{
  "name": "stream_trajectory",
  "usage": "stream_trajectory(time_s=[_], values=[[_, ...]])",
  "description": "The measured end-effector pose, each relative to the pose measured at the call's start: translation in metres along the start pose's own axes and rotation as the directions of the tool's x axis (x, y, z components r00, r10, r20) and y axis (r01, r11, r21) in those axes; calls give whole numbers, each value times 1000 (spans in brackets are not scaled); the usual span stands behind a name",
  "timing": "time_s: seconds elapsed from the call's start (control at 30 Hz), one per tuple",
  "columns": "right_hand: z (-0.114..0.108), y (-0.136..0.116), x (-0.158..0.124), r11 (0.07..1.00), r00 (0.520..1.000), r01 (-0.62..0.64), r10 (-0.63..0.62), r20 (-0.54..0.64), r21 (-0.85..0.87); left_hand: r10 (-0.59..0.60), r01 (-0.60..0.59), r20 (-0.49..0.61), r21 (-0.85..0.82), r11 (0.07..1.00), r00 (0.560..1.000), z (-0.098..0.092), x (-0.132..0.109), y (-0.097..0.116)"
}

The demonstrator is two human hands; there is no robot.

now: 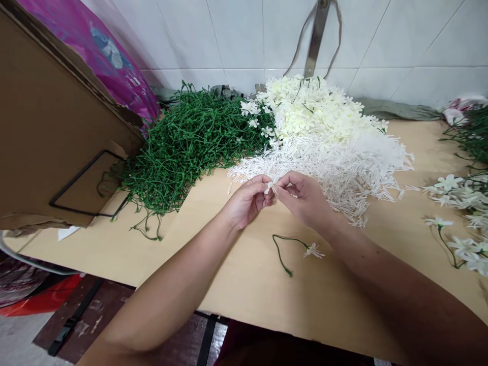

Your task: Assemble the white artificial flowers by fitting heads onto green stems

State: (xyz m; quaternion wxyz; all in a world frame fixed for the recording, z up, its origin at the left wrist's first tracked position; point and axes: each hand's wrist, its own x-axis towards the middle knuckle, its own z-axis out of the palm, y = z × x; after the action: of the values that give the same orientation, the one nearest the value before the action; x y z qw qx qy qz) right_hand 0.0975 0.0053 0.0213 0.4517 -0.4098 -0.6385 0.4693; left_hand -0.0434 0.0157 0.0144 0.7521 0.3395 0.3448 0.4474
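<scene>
Just in front of the white pile, a small white artificial flower (270,188) is pinched between the fingertips of my left hand (246,206). My right hand (305,195) closes its thumb and forefinger on the flower's right side; any thin stamen between them is too small to make out. Below my hands, a green plastic stem (279,255) with a white stamen tuft (314,250) at one end lies on the tan work surface (236,284). Loose white stamens (324,165) are heaped just beyond my right hand, with cream-white flower heads (316,109) behind them.
Green stems (198,137) form a big tangled pile at the left. Assembled flowers (467,246) lie along the right edge. A cardboard box (57,112) and a purple bag (110,56) stand at the far left. White tiled wall (236,35) closes off the back.
</scene>
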Motion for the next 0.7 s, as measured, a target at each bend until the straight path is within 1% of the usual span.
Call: stream_trajectory(time_s=[0.1, 0.27, 0.4, 0.5, 0.6, 0.7], values=[[1, -2, 0, 1000, 1000, 11, -12, -12, -27, 13, -12, -19, 38, 999, 1000, 0, 0, 0], [3, -3, 0, 999, 999, -25, 23, -45, -43, 44, -44, 1, 117, 992, 999, -2, 1, 1], [3, -2, 0, 998, 998, -5, 1, -61, -57, 45, -43, -6, 202, 978, 999, -2, 1, 3], [3, -2, -1, 998, 999, 10, -12, -44, -57, 70, -62, -19, 258, 964, 997, -2, 0, 3], [3, -3, -1, 999, 999, 23, -24, -33, -43, 121, -104, -41, 284, 953, 992, -3, -1, 3], [2, -2, 0, 999, 999, 17, -19, -41, -31, 235, -200, -85, 299, 933, 968, -4, -1, 6]])
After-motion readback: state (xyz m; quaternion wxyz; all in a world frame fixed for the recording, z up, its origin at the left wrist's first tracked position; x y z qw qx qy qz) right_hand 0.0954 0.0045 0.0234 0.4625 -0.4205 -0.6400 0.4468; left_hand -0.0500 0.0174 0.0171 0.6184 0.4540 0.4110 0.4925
